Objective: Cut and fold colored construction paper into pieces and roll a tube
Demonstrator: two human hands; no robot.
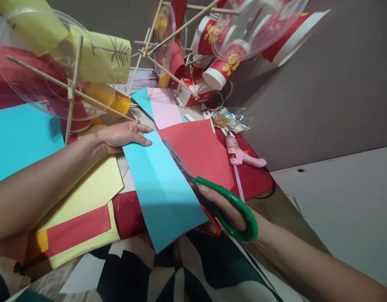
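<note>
My left hand [127, 136] pinches the top edge of a light blue sheet of paper [163, 188], thumb on top and the other fingers behind it. My right hand [223, 205] is closed through the handles of a pair of scissors [231, 205], one handle green and the other red-orange. Their long blades lie along the right edge of the blue sheet, pointing up and left. Against that edge lies a red sheet of paper [193, 151], partly behind the blue one. Whether the blades are parted is hard to see.
A pink glue gun [236, 153] lies at the right, its cord over the table edge. Stick frames with clear plastic lids [163, 37] and red paper cups [226, 65] stand at the back. Yellow paper [86, 193] and a blue sheet [23, 138] lie left.
</note>
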